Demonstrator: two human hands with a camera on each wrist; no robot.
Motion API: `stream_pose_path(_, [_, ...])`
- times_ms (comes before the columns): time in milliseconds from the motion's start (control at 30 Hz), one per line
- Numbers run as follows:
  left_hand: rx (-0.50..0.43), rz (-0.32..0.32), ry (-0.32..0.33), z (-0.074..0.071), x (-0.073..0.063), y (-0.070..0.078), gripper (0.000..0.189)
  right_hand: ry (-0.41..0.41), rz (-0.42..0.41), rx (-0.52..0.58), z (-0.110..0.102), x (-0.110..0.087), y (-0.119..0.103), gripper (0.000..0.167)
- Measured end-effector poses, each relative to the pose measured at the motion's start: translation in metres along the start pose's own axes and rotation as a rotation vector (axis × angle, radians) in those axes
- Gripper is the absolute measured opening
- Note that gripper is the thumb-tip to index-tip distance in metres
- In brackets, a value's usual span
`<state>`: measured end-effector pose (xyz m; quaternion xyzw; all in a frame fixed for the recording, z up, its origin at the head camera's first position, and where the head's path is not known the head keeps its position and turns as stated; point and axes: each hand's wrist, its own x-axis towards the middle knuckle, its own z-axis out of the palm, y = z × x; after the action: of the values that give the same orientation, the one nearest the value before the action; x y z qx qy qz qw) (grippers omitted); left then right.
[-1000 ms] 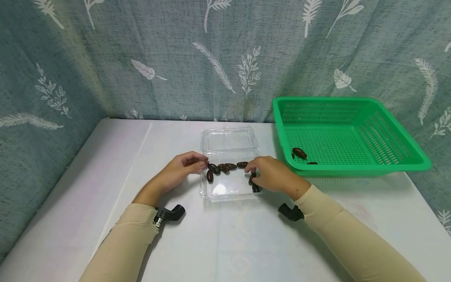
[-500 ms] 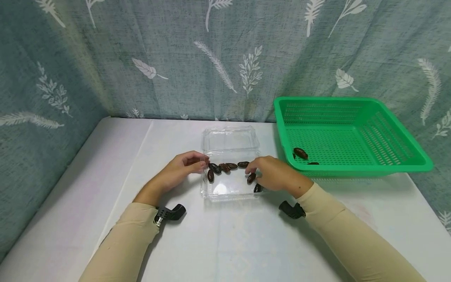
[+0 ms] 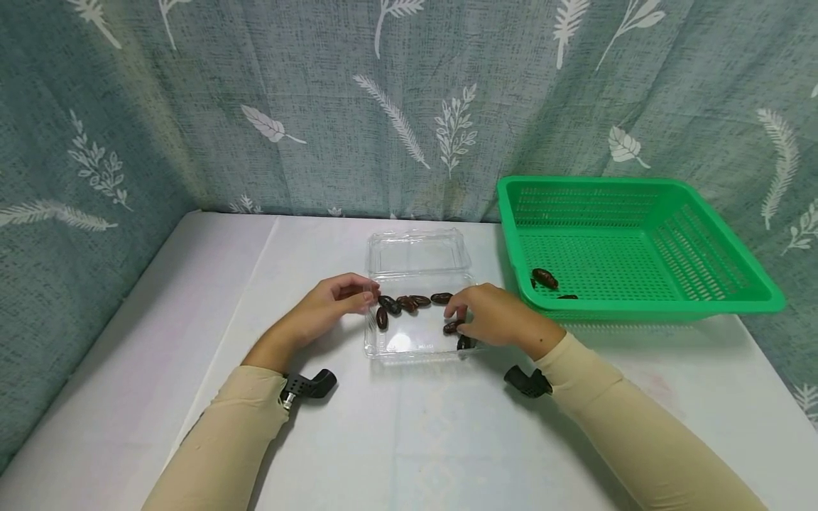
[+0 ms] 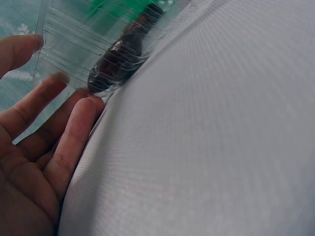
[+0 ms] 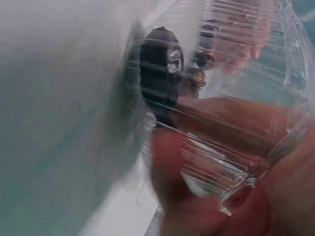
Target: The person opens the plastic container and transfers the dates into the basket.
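Note:
A clear plastic clamshell box (image 3: 418, 341) lies with its lid (image 3: 418, 253) folded back. Several dark brown dates are inside: a row (image 3: 409, 304) along the back, one date (image 3: 382, 319) at the left, another (image 3: 466, 342) in the front right corner. My left hand (image 3: 332, 301) touches the box's left wall, its fingers nearly straight in the left wrist view (image 4: 54, 123). My right hand (image 3: 495, 312) reaches inside at the right, finger and thumb pinching a date (image 3: 451, 327). Blurred plastic in the right wrist view partly obscures those fingers (image 5: 226, 120).
A green slotted basket (image 3: 639, 306) stands at the back right, with a few dates (image 3: 544, 277) in its near left corner. Behind the white-covered table (image 3: 422, 433) hangs a grey-green leaf-patterned curtain (image 3: 307, 106). Each wrist wears a black mount (image 3: 309, 385).
The date at my right fingers has turned from upright to lying nearly crosswise and shifted slightly left. My left hand has stayed at the box's side.

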<state>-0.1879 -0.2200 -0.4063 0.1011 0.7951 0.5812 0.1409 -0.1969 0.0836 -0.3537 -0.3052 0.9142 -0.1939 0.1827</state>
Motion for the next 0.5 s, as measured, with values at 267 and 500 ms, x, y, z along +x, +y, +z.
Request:
stream_pose_path(267, [-0.007, 0.008, -0.001, 0.000, 0.002, -0.001, 0.035, 0.155, -0.023, -0.026, 0.007, -0.005, 0.000, 0.018])
stream_pose_path(500, [-0.035, 0.011, -0.003, 0.000, 0.002, -0.002, 0.034, 0.314, -0.068, -0.036, 0.013, -0.013, -0.003, 0.018])
